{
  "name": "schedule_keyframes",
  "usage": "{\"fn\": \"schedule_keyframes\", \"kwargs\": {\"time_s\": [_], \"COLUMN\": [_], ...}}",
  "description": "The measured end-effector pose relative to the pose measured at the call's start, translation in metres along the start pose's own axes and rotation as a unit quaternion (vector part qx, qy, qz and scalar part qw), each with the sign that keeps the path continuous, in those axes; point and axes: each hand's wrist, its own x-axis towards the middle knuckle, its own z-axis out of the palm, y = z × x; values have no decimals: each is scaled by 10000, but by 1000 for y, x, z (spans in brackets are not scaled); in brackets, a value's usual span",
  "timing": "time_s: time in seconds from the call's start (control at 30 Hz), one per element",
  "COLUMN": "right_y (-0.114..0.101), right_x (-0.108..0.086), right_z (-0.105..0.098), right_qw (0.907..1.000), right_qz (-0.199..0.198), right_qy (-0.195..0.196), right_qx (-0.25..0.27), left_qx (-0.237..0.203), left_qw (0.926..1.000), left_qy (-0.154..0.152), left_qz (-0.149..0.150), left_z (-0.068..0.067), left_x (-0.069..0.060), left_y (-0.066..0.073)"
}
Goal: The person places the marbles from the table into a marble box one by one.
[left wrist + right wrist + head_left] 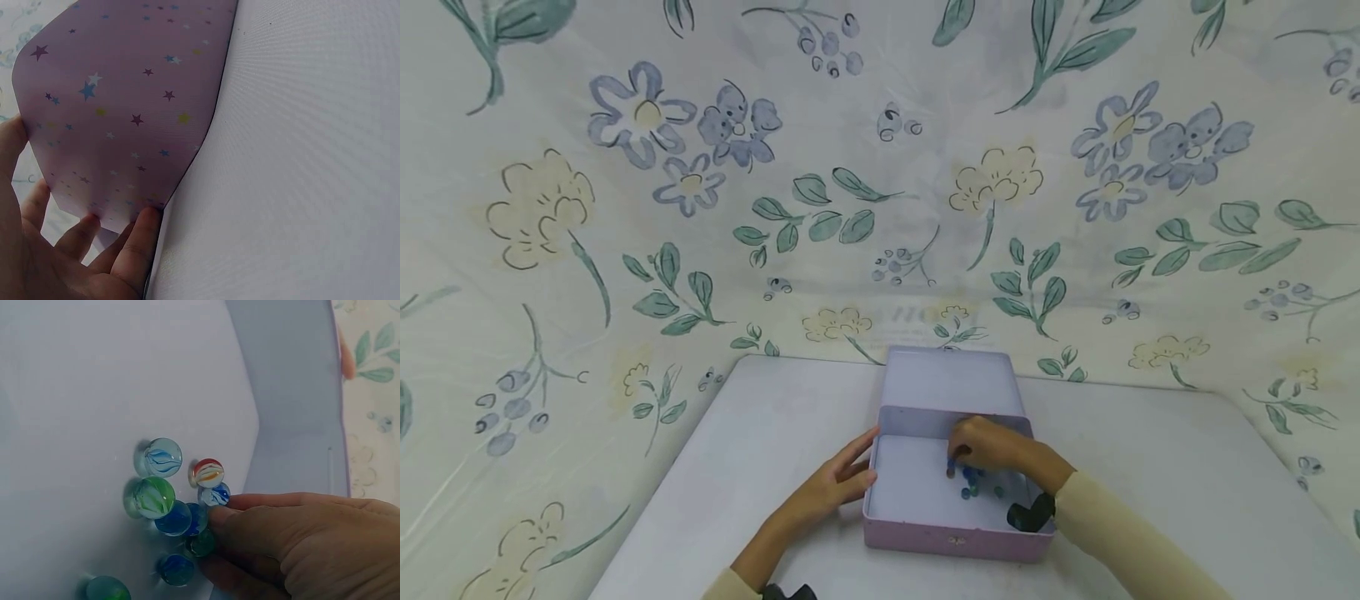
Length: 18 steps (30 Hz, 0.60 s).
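A shallow pink-purple hinged box (958, 540) stands with its lid (951, 379) raised at the back. Several glass marbles lie inside, including a clear light-blue one (164, 457), a green one (155, 497) and a red-and-white one (208, 473). My right hand (988, 446) reaches into the box with curled fingers. At its fingertips is a blue-and-white marble (216, 494), apparently pinched; a dark green marble (200, 542) sits close to the fingers. My left hand (835, 483) rests its extended fingers against the star-patterned left wall (125, 112) of the box.
The box stands on a white table (790, 408). Behind it hangs a floral-patterned sheet (820, 275). A black wrist device (1030, 514) on my right arm overlaps the box's front right corner. One marble (107, 589) lies apart from the others.
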Motion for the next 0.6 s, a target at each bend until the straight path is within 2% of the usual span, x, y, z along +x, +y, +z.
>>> {"fn": "schedule_keyframes", "kwargs": {"time_s": [0.23, 0.4, 0.5, 0.6], "right_y": [0, -2, -4, -4], "right_x": [-1, 0, -3, -13], "right_z": [0, -8, -18, -30], "right_qw": [10000, 9995, 9993, 9980], "right_qz": [43, 278, 269, 13], "right_qy": [16, -69, 83, 414], "right_qx": [-32, 97, 255, 475], "left_qx": [33, 7, 39, 66], "left_qw": [10000, 10000, 9999, 9999], "left_qy": [29, 50, 90, 101], "left_qz": [-16, -38, -39, -27], "left_z": [1, -1, -2, -3], "left_x": [0, -2, -2, -2], "left_y": [0, 1, 2, 3]}}
